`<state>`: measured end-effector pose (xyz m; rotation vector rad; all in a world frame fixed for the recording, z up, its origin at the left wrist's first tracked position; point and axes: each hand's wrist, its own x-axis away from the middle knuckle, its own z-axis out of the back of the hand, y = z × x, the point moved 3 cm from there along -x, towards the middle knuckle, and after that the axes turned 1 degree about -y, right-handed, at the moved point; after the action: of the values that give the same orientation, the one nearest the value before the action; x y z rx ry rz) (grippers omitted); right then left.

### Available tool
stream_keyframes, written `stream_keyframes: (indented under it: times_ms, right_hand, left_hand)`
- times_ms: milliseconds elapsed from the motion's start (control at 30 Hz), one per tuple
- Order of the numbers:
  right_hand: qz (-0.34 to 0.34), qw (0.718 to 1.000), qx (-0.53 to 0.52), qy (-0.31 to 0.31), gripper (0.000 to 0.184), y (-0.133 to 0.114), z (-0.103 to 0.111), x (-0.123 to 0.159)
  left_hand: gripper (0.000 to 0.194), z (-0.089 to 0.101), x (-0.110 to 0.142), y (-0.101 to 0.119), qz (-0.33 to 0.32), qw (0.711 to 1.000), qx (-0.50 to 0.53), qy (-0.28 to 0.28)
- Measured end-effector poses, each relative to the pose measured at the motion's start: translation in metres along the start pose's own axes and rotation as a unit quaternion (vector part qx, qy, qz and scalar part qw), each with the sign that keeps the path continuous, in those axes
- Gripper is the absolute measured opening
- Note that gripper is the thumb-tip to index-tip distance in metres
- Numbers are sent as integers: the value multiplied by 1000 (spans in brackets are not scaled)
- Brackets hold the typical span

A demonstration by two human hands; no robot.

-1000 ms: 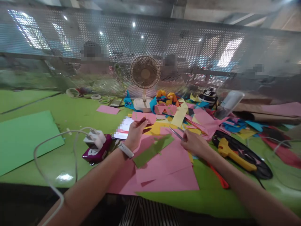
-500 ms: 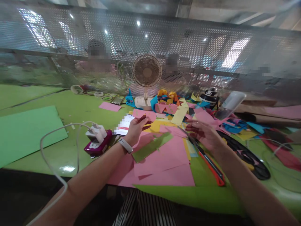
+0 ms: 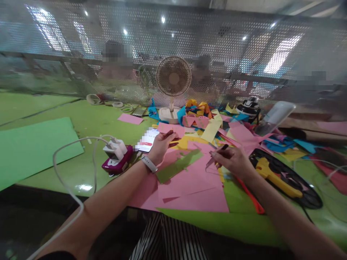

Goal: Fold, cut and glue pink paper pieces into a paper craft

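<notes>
Near the middle of the table my left hand (image 3: 160, 146), with a white watch band at the wrist, hovers palm inward beside the phone (image 3: 148, 141). Its fingers are curled a little and apart, and I see nothing in them. My right hand (image 3: 234, 159) pinches slim tweezers (image 3: 210, 163), their tips pointing down over stacked pink paper sheets (image 3: 195, 187). On those sheets lies a green paper strip (image 3: 180, 167) dotted with small green bits. Under my right wrist runs an orange-handled cutter (image 3: 252, 198), partly hidden.
A small fan (image 3: 173, 77) stands at the back, beside a heap of coloured paper scraps (image 3: 200, 108). To the left are a purple power block (image 3: 119, 162) with white cables and a green sheet (image 3: 40, 148). A yellow-handled tool (image 3: 279, 178) lies in a black tray (image 3: 316, 202).
My right hand has closed its fingers and now holds tweezers over the pink sheets. My left hand stays in nearly the same place. The view has shifted slightly.
</notes>
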<state>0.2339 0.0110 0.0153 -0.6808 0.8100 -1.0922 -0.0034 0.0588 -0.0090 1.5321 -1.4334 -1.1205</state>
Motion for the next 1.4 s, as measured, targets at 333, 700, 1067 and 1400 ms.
stream_keyframes:
  times_ms: [333,700,1067,1400]
  right_hand:
    - [-82,994,-60,-44,23,18,2,-13]
    - [-166,940,-288,-71,27,26,-40,-10]
    - [-194,912,-348,-95,26,25,-51,-7]
    - [-210,905,-356,-97,22,24,-53,-7]
  left_hand:
    - [20,-3,2,1,16,1000,-2,-1]
    - [19,-5,2,1,26,1000,6,-11]
    - [19,-4,1,-3,38,999,-5,1]
    - [18,-5,3,-1,37,999,0,-1]
